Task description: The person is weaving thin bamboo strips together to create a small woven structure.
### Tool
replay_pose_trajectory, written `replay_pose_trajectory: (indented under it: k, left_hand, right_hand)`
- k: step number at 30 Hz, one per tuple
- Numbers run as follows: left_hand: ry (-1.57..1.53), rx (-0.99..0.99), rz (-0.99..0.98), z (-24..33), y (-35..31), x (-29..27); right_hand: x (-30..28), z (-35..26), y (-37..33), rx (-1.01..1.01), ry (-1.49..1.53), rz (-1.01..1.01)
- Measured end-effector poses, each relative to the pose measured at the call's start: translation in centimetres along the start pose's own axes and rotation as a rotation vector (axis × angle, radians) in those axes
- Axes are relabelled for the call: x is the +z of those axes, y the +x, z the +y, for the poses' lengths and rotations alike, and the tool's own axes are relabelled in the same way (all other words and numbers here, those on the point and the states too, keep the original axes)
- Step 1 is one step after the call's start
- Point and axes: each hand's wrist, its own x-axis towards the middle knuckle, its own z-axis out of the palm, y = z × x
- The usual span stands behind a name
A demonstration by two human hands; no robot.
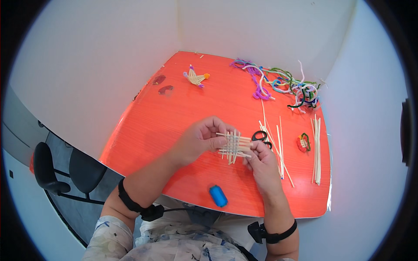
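Note:
Between my two hands, above the red table, is a small lattice of pale wooden sticks (233, 148), crossed over one another like a woven grid. My left hand (209, 135) pinches its left side, with the thumb on top. At the right, my right hand (260, 159) has its fingers closed on the stick ends. Just beyond the right hand lie black-handled scissors (260, 135), partly covered by that hand and loose sticks. A blue spool of thread (218, 196) rests near the table's front edge.
Loose thin sticks (281, 148) lie right of the scissors, and a bundle of sticks (317, 150) along the right edge. Between them sits a small red, yellow and green craft piece (303, 142). Tangled fuzzy stems (300, 87) fill the far right; a star-shaped stick figure (196, 77) lies far left.

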Motion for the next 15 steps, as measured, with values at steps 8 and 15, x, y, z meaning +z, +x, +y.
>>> replay_pose_trajectory:
  k: [8, 15]
  left_hand:
    - [-0.103, -0.034, 0.176, -1.4, 0.5, -0.9]
    - [-0.262, -0.077, 0.333, -1.7, 0.9, -0.9]
  right_hand:
    - [1.2, -0.1, -0.5, -0.102, -0.265, -0.017]
    - [1.0, -0.2, -0.4, -0.464, -0.772, 0.059]
